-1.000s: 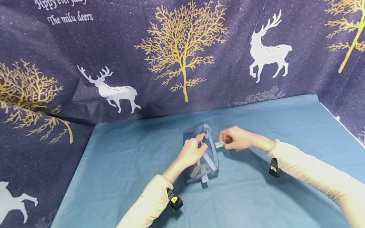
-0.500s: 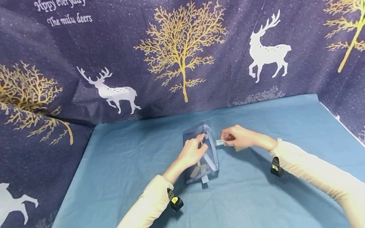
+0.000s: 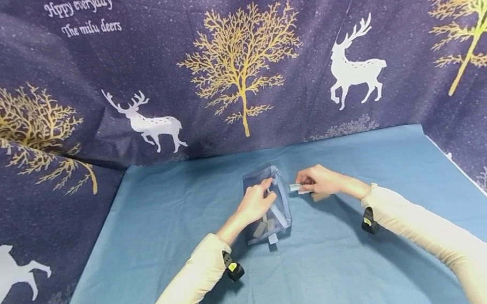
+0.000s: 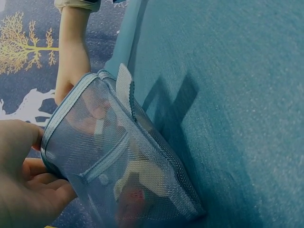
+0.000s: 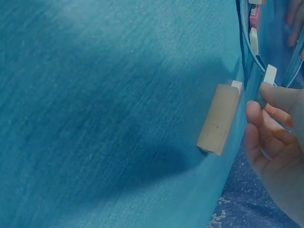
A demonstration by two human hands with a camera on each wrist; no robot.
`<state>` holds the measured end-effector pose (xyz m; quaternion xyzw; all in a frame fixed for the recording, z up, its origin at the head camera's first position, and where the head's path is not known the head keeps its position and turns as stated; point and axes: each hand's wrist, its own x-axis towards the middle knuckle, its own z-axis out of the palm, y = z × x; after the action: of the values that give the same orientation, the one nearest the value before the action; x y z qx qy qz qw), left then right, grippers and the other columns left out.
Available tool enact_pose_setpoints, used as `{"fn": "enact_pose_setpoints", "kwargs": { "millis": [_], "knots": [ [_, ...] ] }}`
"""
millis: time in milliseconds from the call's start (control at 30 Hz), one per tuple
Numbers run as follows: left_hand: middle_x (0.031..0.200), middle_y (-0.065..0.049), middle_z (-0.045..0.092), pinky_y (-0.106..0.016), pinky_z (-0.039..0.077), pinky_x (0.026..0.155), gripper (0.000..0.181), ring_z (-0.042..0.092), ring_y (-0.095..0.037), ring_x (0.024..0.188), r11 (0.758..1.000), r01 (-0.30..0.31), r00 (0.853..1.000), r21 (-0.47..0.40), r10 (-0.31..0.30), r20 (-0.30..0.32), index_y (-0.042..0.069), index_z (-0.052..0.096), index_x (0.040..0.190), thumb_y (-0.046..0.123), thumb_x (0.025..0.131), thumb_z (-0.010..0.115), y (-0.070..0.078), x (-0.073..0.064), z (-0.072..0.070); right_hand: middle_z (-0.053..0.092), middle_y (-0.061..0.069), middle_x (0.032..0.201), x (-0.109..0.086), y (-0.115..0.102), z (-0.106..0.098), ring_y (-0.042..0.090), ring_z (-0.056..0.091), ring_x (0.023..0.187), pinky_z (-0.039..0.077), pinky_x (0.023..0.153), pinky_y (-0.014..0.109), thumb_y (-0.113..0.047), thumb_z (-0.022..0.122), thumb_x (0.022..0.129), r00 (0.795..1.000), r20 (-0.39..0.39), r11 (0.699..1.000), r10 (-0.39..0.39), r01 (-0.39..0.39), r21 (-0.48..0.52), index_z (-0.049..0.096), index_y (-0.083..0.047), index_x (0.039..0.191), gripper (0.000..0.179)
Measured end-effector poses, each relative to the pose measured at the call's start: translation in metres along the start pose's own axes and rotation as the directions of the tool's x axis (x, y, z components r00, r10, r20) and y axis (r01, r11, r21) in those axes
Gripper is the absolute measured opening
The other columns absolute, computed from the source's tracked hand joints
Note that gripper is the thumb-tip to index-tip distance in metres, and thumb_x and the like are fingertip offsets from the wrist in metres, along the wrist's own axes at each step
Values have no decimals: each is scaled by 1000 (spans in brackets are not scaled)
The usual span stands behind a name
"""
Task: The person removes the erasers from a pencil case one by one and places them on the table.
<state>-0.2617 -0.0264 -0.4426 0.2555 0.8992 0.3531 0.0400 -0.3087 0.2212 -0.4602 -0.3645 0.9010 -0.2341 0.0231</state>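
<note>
A blue mesh zip pouch [image 3: 279, 217] stands on the cloth with its mouth towards the right. My left hand [image 3: 255, 205] grips it near the mouth, thumb and fingers on either side of the rim [image 4: 66, 111]. Through the mesh show a pale piece [image 4: 147, 175] and a reddish piece [image 4: 133, 202]. Just right of the mouth, my right hand [image 3: 322, 180] pinches a small white eraser [image 5: 270, 74] between thumb and fingertips, its end pointing to the pouch. On the cloth below that hand lies a tan block with a white end [image 5: 218, 119], resembling a sleeved eraser.
Blue cloth [image 3: 175, 207] covers the table. Behind it and at the sides hangs a dark curtain [image 3: 195, 100] printed with deer and trees. A fabric tab [image 3: 272, 239] sticks out from the pouch's near end.
My right hand has drawn slightly to the right, away from the pouch, with the eraser between its fingers. The left hand and the pouch have stayed in place.
</note>
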Motion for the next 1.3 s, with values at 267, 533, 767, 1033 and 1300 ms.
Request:
{"fn": "enact_pose_setpoints", "kwargs": {
  "millis": [267,533,767,1033,1300],
  "knots": [
    [139,-17,42,-18,22,33,48,19,-5,32,1000,-8,1000,1,8,-8,-1,40,136,13,90,45,-1,0,0,66,-1,76,-2,1,-2,4,57,63,47,58,20,-12,62,86,1000,1,1000,21,-21,14,65,-10,96,11],
    [139,-17,41,-18,23,32,48,20,-3,31,1000,-11,1000,4,11,-3,-1,41,135,15,90,45,1,0,-2,68,0,81,-2,3,-4,5,59,65,48,59,20,-11,62,85,999,5,999,34,-34,23,66,-10,98,13],
    [140,-17,41,-19,23,33,48,19,-5,32,1000,-3,1000,5,3,7,-1,41,135,14,90,45,1,0,-2,67,0,82,-2,7,-4,5,59,67,47,61,21,-12,63,85,999,-5,999,37,-37,-6,67,-12,97,13],
    [140,-18,41,-18,22,33,48,19,-4,32,1000,-2,1000,-1,2,8,-1,41,135,15,90,45,1,1,-2,65,-2,79,-5,11,-6,5,57,66,47,60,22,-12,64,85,999,-12,999,39,-39,-2,67,-11,97,13],
    [139,-17,42,-19,23,35,49,18,-3,32,1000,3,1000,19,-4,6,-1,41,135,16,90,45,1,1,-3,67,0,82,-6,14,-8,5,58,67,47,61,23,-11,64,84,998,2,998,56,-56,6,67,-11,98,14]
  ]
}}
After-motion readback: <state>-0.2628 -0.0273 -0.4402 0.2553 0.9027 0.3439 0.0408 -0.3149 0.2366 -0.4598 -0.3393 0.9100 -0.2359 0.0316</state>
